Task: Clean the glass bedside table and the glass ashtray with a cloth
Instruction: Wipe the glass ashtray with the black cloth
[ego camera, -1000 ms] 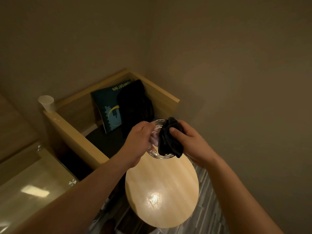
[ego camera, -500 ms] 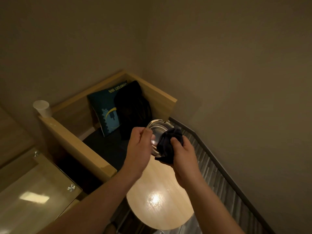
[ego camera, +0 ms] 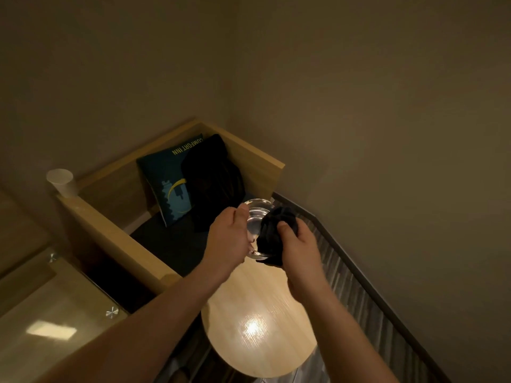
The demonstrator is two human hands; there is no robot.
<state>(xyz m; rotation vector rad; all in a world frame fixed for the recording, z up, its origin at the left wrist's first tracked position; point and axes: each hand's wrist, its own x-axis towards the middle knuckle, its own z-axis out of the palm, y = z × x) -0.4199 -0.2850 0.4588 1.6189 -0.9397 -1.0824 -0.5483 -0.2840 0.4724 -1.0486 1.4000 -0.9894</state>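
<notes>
Ashtray [ego camera: 255, 217] held over round table [ego camera: 260, 327]; cushion [ego camera: 166, 186], dark garment [ego camera: 213, 183] on chair [ego camera: 110, 233] beyond.

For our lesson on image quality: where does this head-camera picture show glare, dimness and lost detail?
Head view: dim, warm light overall; a bright glare spot on the round table; a rectangular reflection on the glass table; the glass ashtray glints; the dark cloth is a near-featureless black mass.

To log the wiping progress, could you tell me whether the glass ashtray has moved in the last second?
No: the left hand keeps the ashtray at the far edge of the round table, below the chair corner.
</notes>
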